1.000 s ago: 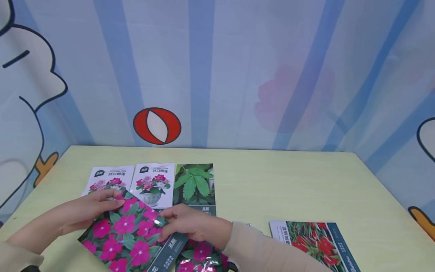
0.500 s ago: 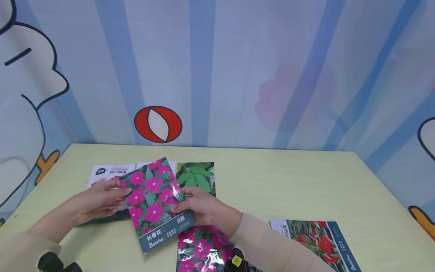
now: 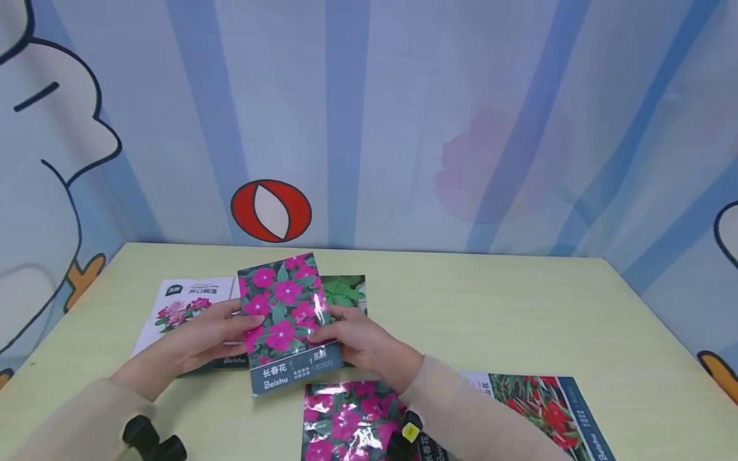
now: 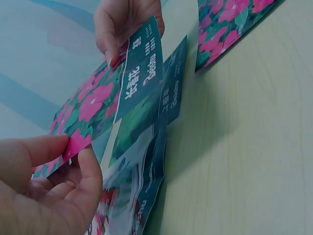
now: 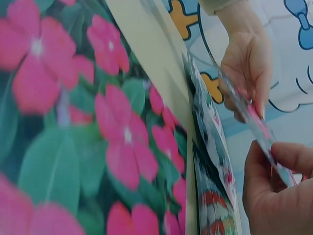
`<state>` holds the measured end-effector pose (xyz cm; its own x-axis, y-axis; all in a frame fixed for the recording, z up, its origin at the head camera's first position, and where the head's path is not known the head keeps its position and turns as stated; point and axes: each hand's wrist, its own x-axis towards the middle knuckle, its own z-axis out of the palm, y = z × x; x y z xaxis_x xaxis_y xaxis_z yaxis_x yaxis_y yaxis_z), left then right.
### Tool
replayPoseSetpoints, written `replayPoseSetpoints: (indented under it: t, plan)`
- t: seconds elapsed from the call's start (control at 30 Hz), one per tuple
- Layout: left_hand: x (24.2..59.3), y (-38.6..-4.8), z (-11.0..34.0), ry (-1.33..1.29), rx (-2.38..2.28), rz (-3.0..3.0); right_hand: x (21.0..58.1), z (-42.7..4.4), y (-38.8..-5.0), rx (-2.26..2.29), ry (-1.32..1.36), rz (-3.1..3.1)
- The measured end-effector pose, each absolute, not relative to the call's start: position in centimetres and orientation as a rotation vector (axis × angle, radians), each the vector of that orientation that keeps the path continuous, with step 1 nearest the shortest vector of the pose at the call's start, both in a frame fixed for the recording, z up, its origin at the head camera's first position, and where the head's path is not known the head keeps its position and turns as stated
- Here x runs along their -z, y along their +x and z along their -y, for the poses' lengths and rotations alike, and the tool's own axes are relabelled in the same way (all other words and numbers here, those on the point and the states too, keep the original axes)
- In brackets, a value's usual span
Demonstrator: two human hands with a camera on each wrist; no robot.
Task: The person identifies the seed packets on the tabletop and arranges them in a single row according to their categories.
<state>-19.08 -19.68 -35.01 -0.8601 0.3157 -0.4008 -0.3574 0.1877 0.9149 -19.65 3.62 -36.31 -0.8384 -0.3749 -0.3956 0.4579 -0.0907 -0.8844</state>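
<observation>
Between both hands is a glossy seed packet (image 3: 282, 301) with pink flowers and a dark blue-grey band. My left hand (image 3: 213, 336) pinches its left edge between thumb and fingers. At the right edge, my right hand (image 3: 369, 342) grips it with the thumb on the front. The packet is held tilted above the table, as the left wrist view shows. Below it lies another packet (image 3: 346, 413) with the same pink flowers, partly covered by the right sleeve. Behind the held packet are a white flower packet (image 3: 187, 298) and a mostly hidden green-leaf packet (image 3: 348, 291).
A packet with red flowers (image 3: 548, 410) lies at the right on the pale wooden table (image 3: 484, 307). A second white packet is largely hidden behind the held one. A blue striped cloth backdrop (image 3: 398, 128) rises behind the table's far edge.
Both hands have moved the held packet to the right and farther from me. It has turned from a slant to nearly straight, uncovering the left white packet and covering much of the green-leaf one.
</observation>
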Motion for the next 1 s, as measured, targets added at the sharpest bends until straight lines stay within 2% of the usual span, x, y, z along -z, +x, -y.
replayPoseSetpoints:
  t: [0.27,0.57,1.0]
  plan:
    - [34.9,-19.4,17.6,0.010,-1.768,-1.959,36.4,-7.1,-21.1,1.921,0.060,-1.720]
    - [35.6,-20.8,13.7,-0.112,-1.809,-2.083,36.5,-10.4,-22.0,1.776,0.024,-1.927]
    - [36.0,-22.0,8.1,-0.006,-1.826,-2.153,36.1,-15.9,-22.8,1.747,0.011,-2.018]
